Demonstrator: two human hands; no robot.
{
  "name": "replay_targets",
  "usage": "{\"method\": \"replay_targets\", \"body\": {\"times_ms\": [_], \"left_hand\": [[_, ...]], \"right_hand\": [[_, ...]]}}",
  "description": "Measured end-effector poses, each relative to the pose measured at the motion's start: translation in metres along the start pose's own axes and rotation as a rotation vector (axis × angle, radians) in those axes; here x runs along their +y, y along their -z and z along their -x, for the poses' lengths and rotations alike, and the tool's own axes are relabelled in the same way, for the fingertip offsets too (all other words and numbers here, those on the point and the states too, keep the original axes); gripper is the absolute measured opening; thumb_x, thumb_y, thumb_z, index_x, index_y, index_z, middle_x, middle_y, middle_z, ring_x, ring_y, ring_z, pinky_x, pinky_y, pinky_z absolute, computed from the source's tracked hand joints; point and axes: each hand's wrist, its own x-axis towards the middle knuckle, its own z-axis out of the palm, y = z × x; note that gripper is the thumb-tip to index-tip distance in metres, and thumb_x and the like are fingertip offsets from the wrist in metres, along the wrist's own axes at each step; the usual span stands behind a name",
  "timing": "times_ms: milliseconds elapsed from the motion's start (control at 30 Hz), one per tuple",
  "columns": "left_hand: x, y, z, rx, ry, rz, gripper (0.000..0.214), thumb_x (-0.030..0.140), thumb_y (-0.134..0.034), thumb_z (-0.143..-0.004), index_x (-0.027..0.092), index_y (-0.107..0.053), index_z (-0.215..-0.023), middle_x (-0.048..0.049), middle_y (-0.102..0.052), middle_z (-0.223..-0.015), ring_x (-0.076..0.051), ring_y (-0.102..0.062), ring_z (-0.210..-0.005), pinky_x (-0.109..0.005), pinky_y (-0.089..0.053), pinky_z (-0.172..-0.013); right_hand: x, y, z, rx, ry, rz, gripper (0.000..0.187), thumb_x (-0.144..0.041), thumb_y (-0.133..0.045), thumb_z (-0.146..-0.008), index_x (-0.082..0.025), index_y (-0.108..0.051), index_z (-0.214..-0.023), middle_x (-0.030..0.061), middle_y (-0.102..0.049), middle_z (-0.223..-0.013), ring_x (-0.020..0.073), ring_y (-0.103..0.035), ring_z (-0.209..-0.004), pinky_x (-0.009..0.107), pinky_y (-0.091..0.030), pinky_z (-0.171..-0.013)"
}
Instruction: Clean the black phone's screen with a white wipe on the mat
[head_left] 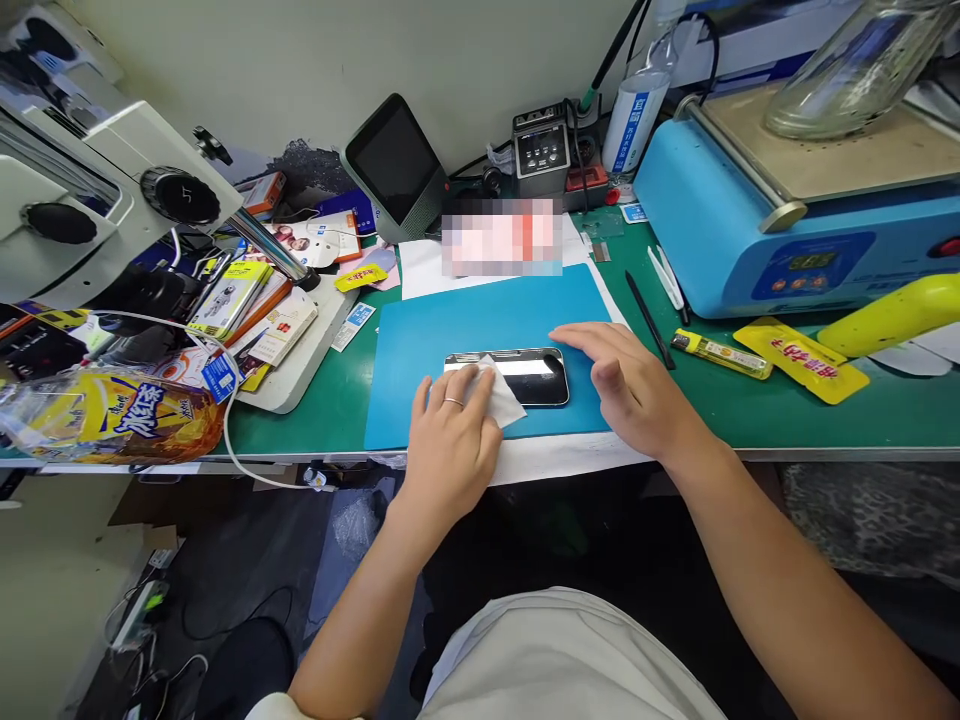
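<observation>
Head view. Phone (546, 376), dark, glossy — flat on a blue mat (420, 325), toward the near side of the green worktop (712, 415). Left hand (452, 432): fingers laid on a white wipe (508, 398) over the phone's left part; whether they grip it, cannot tell. Right hand (637, 390): empty, thumb and fingers wide apart — just beside the phone's right end. Far right: blue machine (679, 230).

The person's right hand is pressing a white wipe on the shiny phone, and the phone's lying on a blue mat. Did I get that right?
Not quite: it's the left hand on the white wipe, as the head view shows. The right hand has no wipe. The phone does lie on a blue mat.
</observation>
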Motion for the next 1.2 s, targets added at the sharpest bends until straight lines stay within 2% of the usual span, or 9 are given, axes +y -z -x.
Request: {"method": "replay_targets", "body": {"times_ms": [167,300,367,467,700,833,1033,1133,1200], "left_hand": [[-0.016,-0.003,-0.005,0.0,0.073,-0.022,0.051,0.018,-0.034,-0.103,0.01,-0.048,-0.152,-0.0172,-0.052,-0.156,-0.033,-0.05,-0.141,-0.059,-0.034,-0.122],[-0.022,-0.003,0.007,0.001,0.109,-0.026,0.051,0.018,-0.034,-0.104,0.008,-0.046,-0.153,-0.0196,-0.053,-0.155,-0.033,-0.05,-0.143,-0.061,-0.033,-0.123],[-0.019,-0.003,0.013,-0.001,0.103,-0.033,0.051,0.018,-0.034,-0.105,0.007,-0.046,-0.153,-0.021,-0.047,-0.16,-0.035,-0.043,-0.15,-0.062,-0.032,-0.124],[-0.004,-0.006,0.012,-0.028,0.036,-0.016,0.053,0.022,-0.034,-0.107,0.003,-0.043,-0.155,-0.0213,-0.037,-0.167,-0.036,-0.031,-0.158,-0.059,-0.031,-0.126],[0.05,-0.022,-0.026,-0.048,-0.107,0.06,0.062,0.039,-0.035,-0.11,0.001,-0.037,-0.159,-0.0176,-0.035,-0.169,-0.031,-0.029,-0.159,-0.046,-0.029,-0.129],[0.063,-0.025,-0.03,-0.03,-0.185,0.071,0.063,0.043,-0.034,-0.111,0.003,-0.038,-0.16,-0.017,-0.035,-0.169,-0.029,-0.028,-0.16,-0.044,-0.029,-0.13],[0.03,-0.018,-0.006,-0.033,-0.146,0.074,0.06,0.043,-0.034,-0.111,0.008,-0.038,-0.16,-0.0141,-0.035,-0.169,-0.026,-0.03,-0.159,-0.045,-0.032,-0.128],[0.013,-0.016,-0.014,-0.04,-0.072,0.046,0.059,0.04,-0.032,-0.112,0.008,-0.037,-0.16,-0.0147,-0.034,-0.169,-0.027,-0.029,-0.159,-0.046,-0.032,-0.128],[0.011,-0.017,-0.026,-0.039,-0.03,0.025,0.062,0.042,-0.034,-0.111,0.004,-0.036,-0.16,-0.0176,-0.034,-0.169,-0.029,-0.028,-0.16,-0.046,-0.03,-0.129]], "right_hand": [[-0.001,0.001,0.0,-0.01,-0.011,-0.005,0.091,-0.078,-0.013,-0.096,-0.018,-0.071,-0.133,0.0171,-0.071,-0.134,0.035,-0.06,-0.131,0.056,-0.047,-0.112],[-0.002,0.002,0.0,-0.025,-0.022,-0.017,0.09,-0.078,-0.013,-0.096,-0.019,-0.07,-0.134,0.0169,-0.071,-0.135,0.035,-0.06,-0.131,0.058,-0.047,-0.111],[-0.001,0.002,0.0,-0.025,-0.012,-0.02,0.09,-0.077,-0.013,-0.097,-0.019,-0.07,-0.134,0.017,-0.071,-0.135,0.0352,-0.06,-0.131,0.058,-0.047,-0.111],[0.002,0.0,0.001,-0.009,0.007,-0.008,0.088,-0.076,-0.014,-0.098,-0.018,-0.07,-0.133,0.0171,-0.071,-0.134,0.0351,-0.06,-0.13,0.058,-0.046,-0.111],[0.005,-0.002,-0.001,0.001,0.031,0.026,0.088,-0.076,-0.012,-0.098,-0.02,-0.071,-0.131,0.0168,-0.072,-0.133,0.035,-0.062,-0.129,0.057,-0.046,-0.111],[0.005,0.0,-0.002,0.012,0.042,0.029,0.085,-0.075,-0.013,-0.099,-0.022,-0.072,-0.13,0.0155,-0.073,-0.132,0.0346,-0.062,-0.13,0.057,-0.047,-0.112],[0.003,-0.001,-0.001,-0.001,0.024,0.036,0.087,-0.075,-0.012,-0.098,-0.021,-0.07,-0.132,0.0166,-0.072,-0.135,0.0352,-0.061,-0.131,0.057,-0.047,-0.112],[0.003,-0.001,-0.001,0.002,0.009,0.03,0.089,-0.076,-0.012,-0.098,-0.018,-0.071,-0.132,0.0175,-0.071,-0.135,0.0358,-0.061,-0.131,0.057,-0.047,-0.112],[0.003,-0.001,0.0,0.006,0.004,0.024,0.088,-0.076,-0.013,-0.098,-0.019,-0.071,-0.132,0.017,-0.071,-0.135,0.0357,-0.061,-0.131,0.056,-0.046,-0.113]]}}
